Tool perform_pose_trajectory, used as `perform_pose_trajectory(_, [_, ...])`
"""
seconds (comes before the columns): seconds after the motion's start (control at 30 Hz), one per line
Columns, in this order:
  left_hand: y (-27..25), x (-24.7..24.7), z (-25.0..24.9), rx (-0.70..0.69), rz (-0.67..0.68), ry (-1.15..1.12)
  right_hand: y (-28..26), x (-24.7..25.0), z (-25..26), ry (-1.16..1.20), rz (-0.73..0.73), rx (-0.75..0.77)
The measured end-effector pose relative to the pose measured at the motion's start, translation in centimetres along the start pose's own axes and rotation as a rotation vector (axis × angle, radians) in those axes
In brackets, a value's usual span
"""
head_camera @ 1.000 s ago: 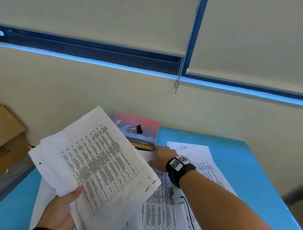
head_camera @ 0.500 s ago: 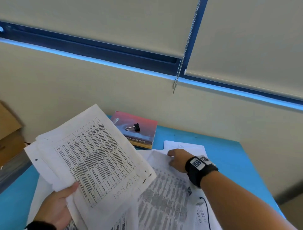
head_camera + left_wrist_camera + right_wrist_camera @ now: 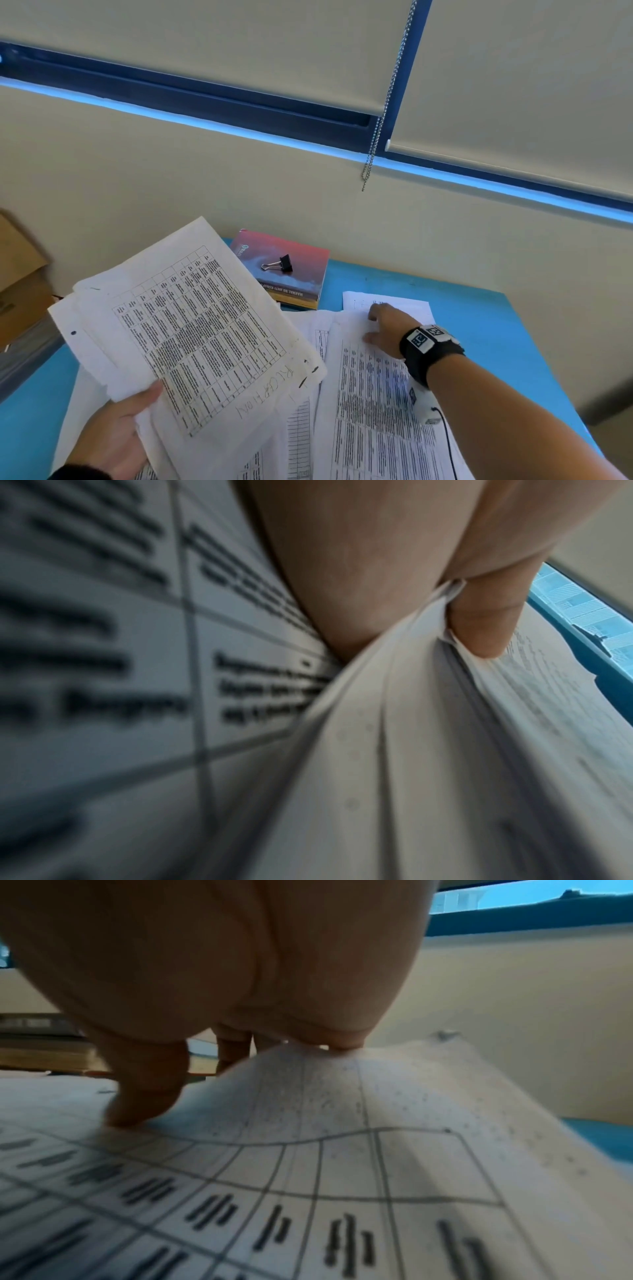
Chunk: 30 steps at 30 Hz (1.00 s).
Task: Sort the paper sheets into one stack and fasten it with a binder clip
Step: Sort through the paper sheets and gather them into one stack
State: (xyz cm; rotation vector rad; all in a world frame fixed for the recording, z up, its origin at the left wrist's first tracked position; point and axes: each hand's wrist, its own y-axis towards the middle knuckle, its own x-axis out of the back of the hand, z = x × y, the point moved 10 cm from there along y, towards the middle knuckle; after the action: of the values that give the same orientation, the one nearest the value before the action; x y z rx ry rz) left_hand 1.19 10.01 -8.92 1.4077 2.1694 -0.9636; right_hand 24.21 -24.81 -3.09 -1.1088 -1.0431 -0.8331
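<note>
Thin printed paper sheets (image 3: pixel 191 329), curled, in both hands.

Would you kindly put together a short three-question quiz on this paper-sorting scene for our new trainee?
1. True or false: the binder clip is already fastened on the sheets.
2. Which hand holds the raised bundle of sheets? A) left hand B) right hand C) neither
3. Fill in: the right hand is lifting the far edge of a printed sheet that lies on the ______.

Key
1. False: it lies on the book at the back of the blue table.
2. A: the left hand has the bundle in its grip, thumb on top.
3. Table: the right wrist view shows the sheet's edge curling up at the fingers.
</note>
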Motion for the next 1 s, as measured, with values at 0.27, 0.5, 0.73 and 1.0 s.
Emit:
perform_pose_trajectory(0.27, [0.1,0.3,0.1,0.01,-0.032,-0.002,2.0,-0.8,0.7,-0.2,0.082,0.012])
perform_pose_trajectory(0.5, [-0.3,0.5,0.0,0.026,-0.052,0.021,2.6,-0.7,1.1,-0.164,0.104,0.0])
perform_pose_trajectory(0.73, [-0.1,0.4,0.0,-0.004,-0.055,-0.004,2.6,-0.8,1.2,-0.185,0.143,-0.013])
perform_pose_trajectory(1.0, [0.0,1.2,0.3,0.016,-0.058,-0.01,2.6,0.2,1.3,-0.107,0.093,0.024])
